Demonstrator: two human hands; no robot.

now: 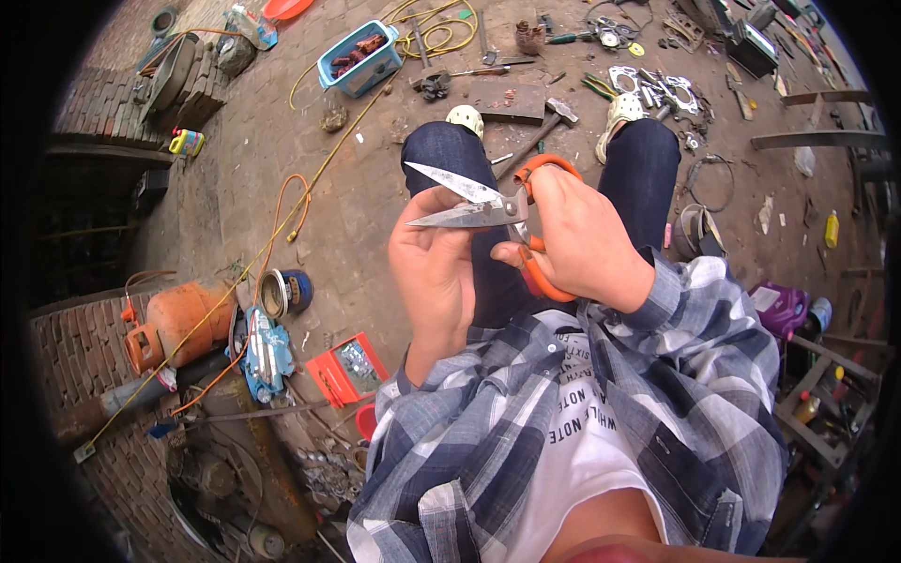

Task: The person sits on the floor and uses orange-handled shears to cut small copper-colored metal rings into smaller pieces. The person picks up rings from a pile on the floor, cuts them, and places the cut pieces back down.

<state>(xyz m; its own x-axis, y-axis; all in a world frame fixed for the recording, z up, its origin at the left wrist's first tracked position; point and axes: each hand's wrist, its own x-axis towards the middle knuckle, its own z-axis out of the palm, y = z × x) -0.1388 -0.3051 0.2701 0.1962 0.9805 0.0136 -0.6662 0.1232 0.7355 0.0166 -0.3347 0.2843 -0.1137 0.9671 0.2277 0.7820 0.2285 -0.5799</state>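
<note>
A pair of scissors [483,215] with orange handles is held over my lap, its grey, worn blades spread apart and pointing left. My right hand [587,239] is closed round the handles, one orange loop showing above it and one below. At the blades, my left hand [434,272] is closed with its fingers against the lower blade; part of those fingers is hidden behind the metal. Beyond my knees, a hammer [563,112] lies on the ground beside a flat metal plate [507,101].
A blue bin [359,58] of reddish-brown pieces stands ahead, near a yellow hose [441,42]. Green-handled pliers [599,86] and metal gaskets [624,79] lie at the far right. To the left are an orange gas cylinder [192,324], a tin [275,294] and a red box [330,380].
</note>
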